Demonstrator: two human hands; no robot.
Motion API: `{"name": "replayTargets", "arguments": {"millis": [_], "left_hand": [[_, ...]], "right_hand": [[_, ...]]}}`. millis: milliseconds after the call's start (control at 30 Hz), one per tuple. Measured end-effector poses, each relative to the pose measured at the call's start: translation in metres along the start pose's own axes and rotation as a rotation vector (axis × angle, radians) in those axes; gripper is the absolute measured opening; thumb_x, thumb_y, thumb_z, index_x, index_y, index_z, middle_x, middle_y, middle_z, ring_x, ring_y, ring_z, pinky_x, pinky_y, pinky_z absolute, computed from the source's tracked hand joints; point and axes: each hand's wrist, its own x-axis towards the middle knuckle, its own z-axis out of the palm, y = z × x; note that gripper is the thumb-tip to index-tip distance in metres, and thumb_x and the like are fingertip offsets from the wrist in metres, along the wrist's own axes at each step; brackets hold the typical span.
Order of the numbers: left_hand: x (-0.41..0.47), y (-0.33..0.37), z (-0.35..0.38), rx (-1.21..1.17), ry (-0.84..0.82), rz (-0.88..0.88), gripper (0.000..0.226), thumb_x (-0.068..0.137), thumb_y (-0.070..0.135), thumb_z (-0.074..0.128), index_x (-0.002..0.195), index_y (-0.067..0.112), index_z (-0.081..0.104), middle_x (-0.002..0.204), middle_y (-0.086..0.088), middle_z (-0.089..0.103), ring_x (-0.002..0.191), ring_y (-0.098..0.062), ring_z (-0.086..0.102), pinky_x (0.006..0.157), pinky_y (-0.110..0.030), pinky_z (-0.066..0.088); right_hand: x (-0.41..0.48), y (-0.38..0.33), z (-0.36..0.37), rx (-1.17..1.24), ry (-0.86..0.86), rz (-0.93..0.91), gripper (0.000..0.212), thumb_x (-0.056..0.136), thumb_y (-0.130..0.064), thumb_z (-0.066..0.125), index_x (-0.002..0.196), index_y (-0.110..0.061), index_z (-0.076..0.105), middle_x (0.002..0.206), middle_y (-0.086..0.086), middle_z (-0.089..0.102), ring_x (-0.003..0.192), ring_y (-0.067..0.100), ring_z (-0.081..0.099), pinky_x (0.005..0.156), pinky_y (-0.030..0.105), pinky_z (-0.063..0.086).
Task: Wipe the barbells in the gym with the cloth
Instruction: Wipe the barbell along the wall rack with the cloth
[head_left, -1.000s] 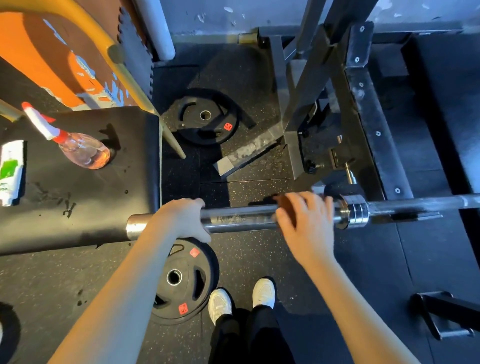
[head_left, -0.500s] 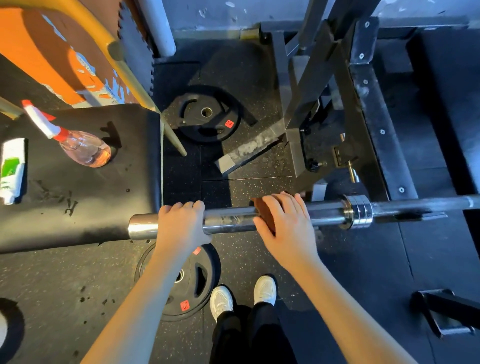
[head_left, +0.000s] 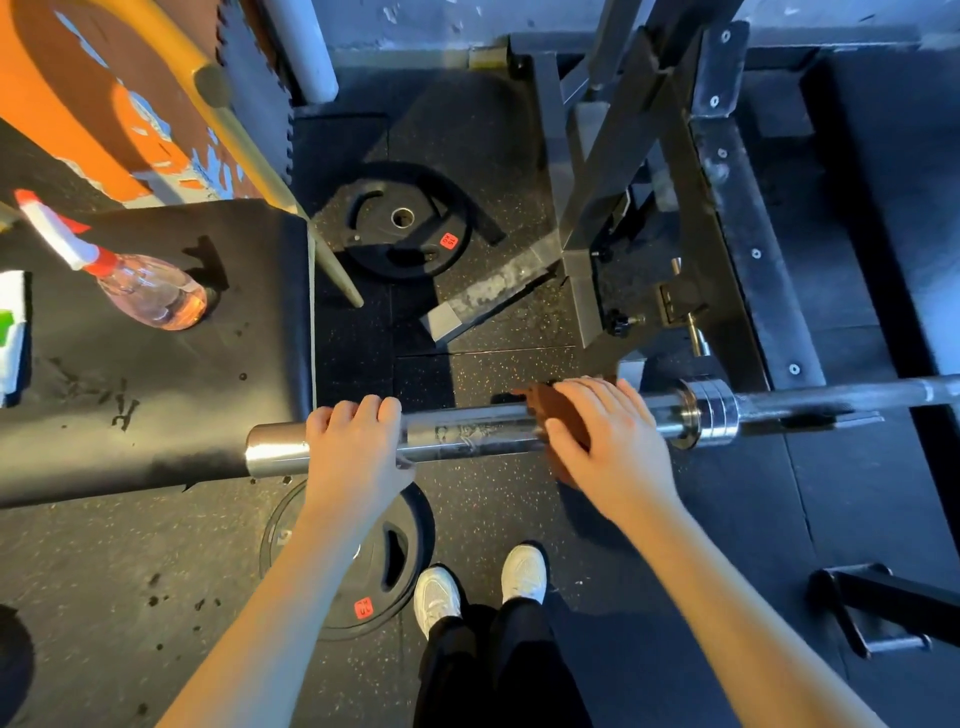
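Observation:
A steel barbell (head_left: 467, 434) runs across the view at waist height, its sleeve end at the left and its thin shaft passing off the right edge. My left hand (head_left: 353, 452) grips the sleeve near its left end. My right hand (head_left: 608, 441) holds a brown cloth (head_left: 558, 415) wrapped over the sleeve, a little left of the collar (head_left: 709, 413). Most of the cloth is hidden under my palm.
A black padded bench (head_left: 156, 364) at the left carries a spray bottle (head_left: 140, 283) of pink liquid and a white-green pack (head_left: 10, 332). Two black weight plates (head_left: 402, 223) (head_left: 384, 571) lie on the rubber floor. A steel rack (head_left: 675, 208) stands behind the bar. My white shoes (head_left: 478, 587) are below.
My right hand slid the cloth leftward along the sleeve half a second ago, then back a little toward the collar. My left hand kept its grip near the bar's end.

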Motion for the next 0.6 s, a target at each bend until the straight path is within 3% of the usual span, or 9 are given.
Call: {"name": "replayTargets", "arguments": {"millis": [133, 200, 267, 333, 433, 500, 600], "left_hand": [[0.029, -0.019, -0.022, -0.203, -0.476, 0.008, 0.051, 0.066, 0.048, 0.074, 0.105, 0.027, 0.049, 0.098, 0.01, 0.053, 0.09, -0.018, 0.055, 0.082, -0.034, 0.041], [0.036, -0.018, -0.022, -0.19, -0.569, -0.005, 0.054, 0.066, 0.049, 0.074, 0.11, 0.025, 0.053, 0.096, 0.008, 0.058, 0.087, -0.018, 0.058, 0.08, -0.035, 0.043], [0.035, -0.015, -0.02, -0.15, -0.552, -0.013, 0.048, 0.069, 0.047, 0.072, 0.108, 0.024, 0.056, 0.089, 0.007, 0.06, 0.083, -0.017, 0.058, 0.078, -0.034, 0.042], [0.029, -0.014, -0.018, -0.092, -0.472, -0.005, 0.048, 0.071, 0.046, 0.07, 0.11, 0.025, 0.055, 0.091, 0.007, 0.06, 0.085, -0.017, 0.059, 0.078, -0.032, 0.04], [0.019, -0.011, -0.013, -0.016, -0.336, -0.004, 0.049, 0.074, 0.047, 0.069, 0.115, 0.026, 0.053, 0.097, 0.007, 0.06, 0.091, -0.017, 0.058, 0.082, -0.032, 0.038], [0.013, -0.007, -0.01, 0.018, -0.237, -0.006, 0.046, 0.074, 0.048, 0.068, 0.113, 0.025, 0.054, 0.097, 0.007, 0.061, 0.092, -0.017, 0.058, 0.079, -0.03, 0.033], [0.007, -0.007, -0.003, 0.023, -0.109, -0.025, 0.044, 0.07, 0.044, 0.073, 0.105, 0.023, 0.059, 0.09, 0.006, 0.063, 0.087, -0.019, 0.059, 0.076, -0.031, 0.032]], "right_hand": [[-0.002, 0.03, -0.014, -0.061, 0.088, 0.212, 0.05, 0.094, -0.044, 0.034, 0.115, -0.01, 0.064, 0.114, 0.007, 0.068, 0.11, 0.026, 0.062, 0.117, 0.044, 0.02], [0.005, 0.017, -0.005, -0.045, 0.11, 0.382, 0.043, 0.095, -0.039, 0.04, 0.115, -0.008, 0.063, 0.116, 0.01, 0.066, 0.116, 0.029, 0.058, 0.119, 0.046, 0.018], [0.009, -0.013, 0.01, 0.011, 0.076, 0.374, 0.042, 0.096, -0.039, 0.04, 0.117, -0.009, 0.06, 0.118, 0.008, 0.064, 0.119, 0.028, 0.055, 0.118, 0.047, 0.023], [-0.001, -0.033, 0.021, 0.044, 0.027, 0.153, 0.048, 0.095, -0.044, 0.036, 0.121, -0.011, 0.059, 0.121, 0.006, 0.063, 0.12, 0.027, 0.055, 0.116, 0.048, 0.028], [-0.009, -0.013, 0.006, 0.034, -0.063, -0.096, 0.054, 0.093, -0.047, 0.04, 0.131, -0.013, 0.057, 0.131, 0.005, 0.061, 0.127, 0.025, 0.053, 0.114, 0.045, 0.023], [-0.008, 0.013, -0.01, -0.012, -0.053, -0.081, 0.056, 0.092, -0.05, 0.04, 0.129, -0.013, 0.059, 0.129, 0.005, 0.063, 0.123, 0.023, 0.057, 0.115, 0.048, 0.021], [0.005, 0.026, -0.016, -0.028, 0.012, 0.215, 0.051, 0.097, -0.047, 0.035, 0.121, -0.01, 0.063, 0.121, 0.008, 0.066, 0.116, 0.025, 0.059, 0.119, 0.048, 0.016]]}}
